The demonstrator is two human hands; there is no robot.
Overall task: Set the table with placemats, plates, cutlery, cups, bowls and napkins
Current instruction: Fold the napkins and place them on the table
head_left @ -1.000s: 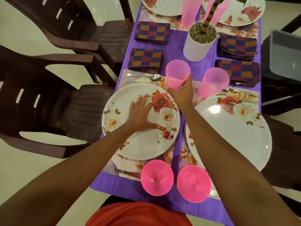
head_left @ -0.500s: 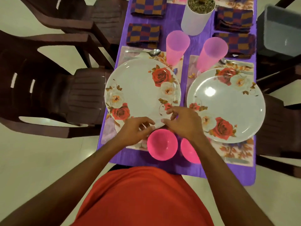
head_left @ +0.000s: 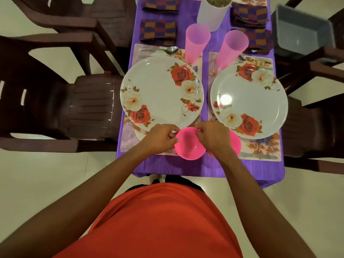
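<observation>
Pink round plastic bowl (head_left: pixel 191 146), pinched at its rim by the left hand (head_left: pixel 160 138) and right hand (head_left: pixel 214 138), sits at the floral placemat's (head_left: pixel 130 138) near edge, just below the rose-patterned white plate (head_left: pixel 158 90): bowl placing seems in hand, probably needing only a gentle release next.

Chairs, a pot and a tub around a purple tablecloth (head_left: pixel 176 168)
A white cylindrical gravel-filled pot (head_left: pixel 212 15) stands midway between the cloth's left and right edges. Dark brown plastic chairs (head_left: pixel 89 107) line both edges. A grey rectangular plastic tub (head_left: pixel 301 32) rests on a right-side chair.
</observation>
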